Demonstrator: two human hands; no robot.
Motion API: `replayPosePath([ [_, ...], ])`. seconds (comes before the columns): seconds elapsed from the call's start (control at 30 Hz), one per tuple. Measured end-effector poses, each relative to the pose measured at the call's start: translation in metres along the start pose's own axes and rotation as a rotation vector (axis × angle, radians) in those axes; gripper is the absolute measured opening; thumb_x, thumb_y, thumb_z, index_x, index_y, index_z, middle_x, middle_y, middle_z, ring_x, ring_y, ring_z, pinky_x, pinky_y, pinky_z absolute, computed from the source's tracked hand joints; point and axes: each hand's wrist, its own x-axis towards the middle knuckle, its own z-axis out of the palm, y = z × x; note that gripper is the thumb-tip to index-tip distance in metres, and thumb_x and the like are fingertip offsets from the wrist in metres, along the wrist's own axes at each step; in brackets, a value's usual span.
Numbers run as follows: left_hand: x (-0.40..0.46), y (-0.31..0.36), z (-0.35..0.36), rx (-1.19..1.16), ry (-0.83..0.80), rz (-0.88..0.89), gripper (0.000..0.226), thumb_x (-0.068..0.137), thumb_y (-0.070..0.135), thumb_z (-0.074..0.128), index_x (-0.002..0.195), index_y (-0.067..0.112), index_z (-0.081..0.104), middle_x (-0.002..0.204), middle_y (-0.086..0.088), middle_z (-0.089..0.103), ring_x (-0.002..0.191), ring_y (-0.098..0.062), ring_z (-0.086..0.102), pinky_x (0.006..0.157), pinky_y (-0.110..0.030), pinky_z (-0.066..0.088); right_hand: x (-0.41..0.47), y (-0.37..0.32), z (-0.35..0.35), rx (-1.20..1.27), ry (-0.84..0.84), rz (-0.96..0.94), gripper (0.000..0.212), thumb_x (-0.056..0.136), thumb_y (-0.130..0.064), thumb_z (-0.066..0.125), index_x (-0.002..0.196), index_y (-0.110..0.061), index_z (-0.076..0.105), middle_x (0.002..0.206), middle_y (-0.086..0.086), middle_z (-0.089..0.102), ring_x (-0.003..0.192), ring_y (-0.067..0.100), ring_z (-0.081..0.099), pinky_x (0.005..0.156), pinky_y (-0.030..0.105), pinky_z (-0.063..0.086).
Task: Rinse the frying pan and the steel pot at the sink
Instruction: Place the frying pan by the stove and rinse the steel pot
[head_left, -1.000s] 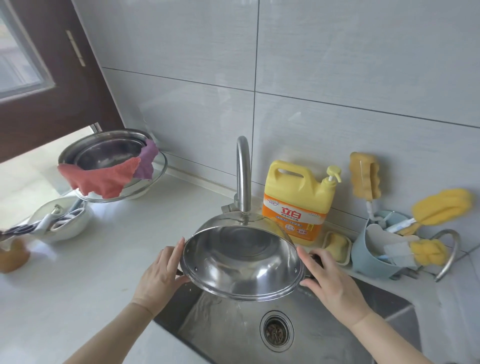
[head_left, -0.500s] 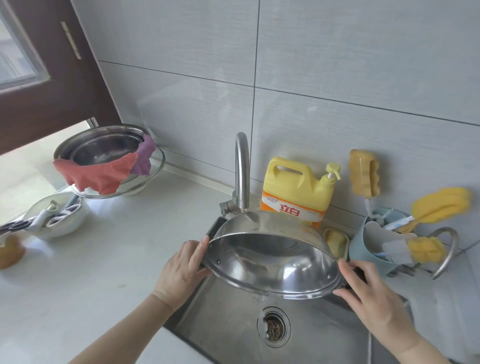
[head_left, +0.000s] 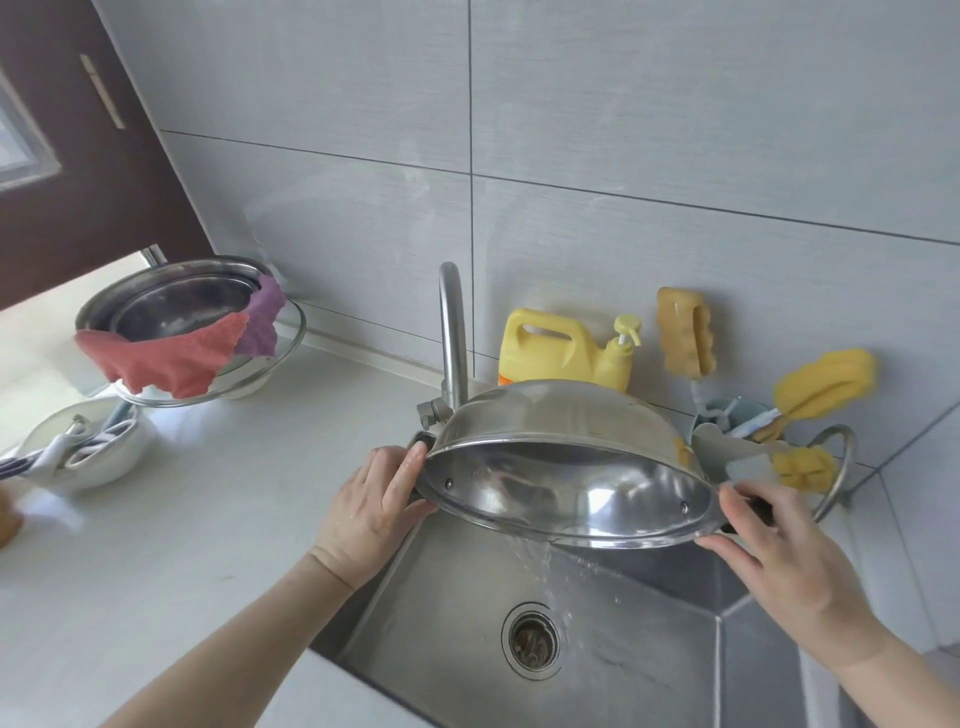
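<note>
A round steel pot (head_left: 566, 467) hangs tipped toward me over the steel sink (head_left: 467, 613), its open mouth facing down and forward. Water pours from its lower rim into the basin beside the drain (head_left: 531, 640). My left hand (head_left: 371, 512) grips the pot's left side handle. My right hand (head_left: 779, 551) holds the right side handle. The curved faucet (head_left: 451, 332) rises just behind the pot. No frying pan is clearly visible.
A yellow detergent jug (head_left: 558, 353) stands behind the pot. Yellow sponges and a blue holder (head_left: 727, 415) sit at the right. On the left counter, stacked steel basins (head_left: 171, 306) carry a red and purple cloth (head_left: 171, 358), with a white bowl (head_left: 83, 447) of utensils nearby.
The pot has shifted right and tipped further, and water now spills out of it into the sink. Both hands moved right with it.
</note>
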Motion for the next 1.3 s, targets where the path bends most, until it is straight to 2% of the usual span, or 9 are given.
replayPosePath([
  [0.17,-0.002,0.004,-0.002,-0.008,-0.018,0.009,0.099,0.084,0.030,0.067,0.156,0.014,0.000,0.100,-0.008,0.043,0.078,-0.023,0.046,0.052,-0.033,0.046,-0.006,-0.005,-0.002,0.016,-0.002,0.011,0.077,0.092,-0.032,0.049,0.155,-0.028,0.006,0.106,0.015,0.046,0.082,0.021,0.048,0.057,0.037,0.058],
  [0.47,-0.002,0.013,0.003,-0.036,-0.090,0.000,0.099,0.084,0.033,0.066,0.156,0.014,0.001,0.101,-0.008,0.044,0.080,-0.021,0.047,0.052,-0.031,0.046,-0.014,-0.004,-0.010,0.066,-0.041,0.067,0.061,0.102,-0.042,0.035,0.155,-0.029,0.008,0.106,0.014,0.046,0.076,0.023,0.054,0.051,0.033,0.055],
  [0.6,-0.005,0.023,0.016,-0.083,-0.194,-0.033,0.098,0.085,0.038,0.060,0.156,0.013,-0.002,0.099,-0.006,0.042,0.079,-0.020,0.045,0.055,-0.028,0.044,-0.036,-0.002,-0.005,0.175,-0.181,0.196,0.070,0.097,-0.043,0.047,0.155,-0.033,0.008,0.111,0.010,0.046,0.079,0.019,0.058,0.053,0.031,0.055],
  [0.7,-0.013,0.031,0.033,-0.177,-0.396,-0.096,0.123,0.071,0.033,0.083,0.157,0.013,-0.003,0.098,-0.004,0.043,0.079,-0.020,0.046,0.056,-0.030,0.050,-0.061,0.001,0.007,0.269,-0.377,0.371,0.114,0.072,-0.021,0.083,0.154,-0.040,0.007,0.116,0.005,0.044,0.070,0.020,0.065,0.057,0.033,0.057],
  [0.77,-0.021,0.036,0.049,-0.248,-0.600,-0.195,0.143,0.059,0.034,0.093,0.156,0.022,-0.011,0.094,-0.003,0.048,0.080,-0.021,0.053,0.056,-0.031,0.053,-0.077,0.002,0.018,0.325,-0.488,0.458,0.124,0.066,-0.015,0.088,0.153,-0.043,0.005,0.119,-0.004,0.041,0.074,0.015,0.062,0.062,0.035,0.059],
  [0.87,-0.031,0.044,0.075,-0.245,-0.871,-0.278,0.139,0.071,0.040,0.084,0.143,0.043,-0.035,0.106,0.001,0.046,0.098,-0.019,0.052,0.074,-0.035,0.053,-0.100,0.003,0.037,0.383,-0.626,0.572,0.119,0.077,-0.022,0.081,0.145,-0.059,-0.010,0.109,-0.014,0.034,0.075,0.006,0.054,0.069,0.025,0.052],
  [1.0,-0.048,0.052,0.107,-0.322,-1.136,-0.328,0.134,0.076,0.038,0.081,0.138,0.051,-0.037,0.117,0.004,0.046,0.101,-0.017,0.055,0.083,-0.031,0.049,-0.135,0.002,0.072,0.511,-0.815,0.695,0.112,0.084,-0.032,0.075,0.138,-0.065,-0.018,0.111,-0.011,0.034,0.081,0.006,0.052,0.082,0.025,0.048],
  [1.1,-0.070,0.053,0.134,-0.369,-1.265,-0.331,0.138,0.073,0.030,0.084,0.139,0.052,-0.035,0.132,0.001,0.047,0.102,-0.018,0.058,0.084,-0.032,0.049,-0.160,0.001,0.096,0.629,-0.903,0.787,0.109,0.083,-0.034,0.074,0.138,-0.067,-0.014,0.119,-0.007,0.037,0.099,0.010,0.053,0.097,0.030,0.045],
  [1.3,-0.100,0.049,0.176,-0.409,-1.409,-0.328,0.143,0.071,0.026,0.087,0.138,0.052,-0.037,0.153,-0.003,0.036,0.113,-0.020,0.060,0.092,-0.036,0.052,-0.191,-0.003,0.136,0.732,-1.001,0.908,0.110,0.083,-0.032,0.075,0.135,-0.070,-0.014,0.129,-0.005,0.034,0.120,0.016,0.046,0.108,0.037,0.037],
])
